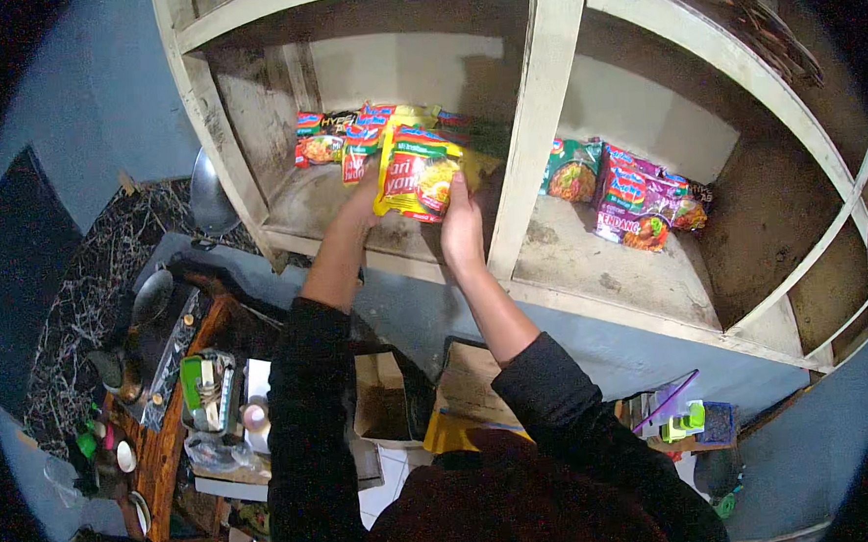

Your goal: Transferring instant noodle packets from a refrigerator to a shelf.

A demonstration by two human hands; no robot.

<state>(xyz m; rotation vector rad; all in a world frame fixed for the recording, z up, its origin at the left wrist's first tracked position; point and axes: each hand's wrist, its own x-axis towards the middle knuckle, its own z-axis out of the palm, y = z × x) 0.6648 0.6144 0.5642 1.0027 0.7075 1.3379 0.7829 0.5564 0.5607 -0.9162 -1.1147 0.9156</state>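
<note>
A yellow instant noodle packet [419, 178] with a picture of noodles and egg is held up in front of the left shelf compartment. My right hand [462, 225] grips its right edge, thumb on the front. At its lower left edge is my left hand [360, 204], supporting the packet from behind with the fingers mostly hidden. Just behind, a red-and-white noodle packet [355, 155] and a black-and-red noodle packet [318, 140] stand in the compartment. More packets lie partly hidden behind the yellow one.
A cream wooden divider [532, 119] separates the compartments. The right one holds a green noodle packet [572, 170] and a purple noodle packet [634, 198]. Below stand an open cardboard box [380, 396] and a cluttered wooden table [174, 451]. A metal pan [212, 194] hangs at left.
</note>
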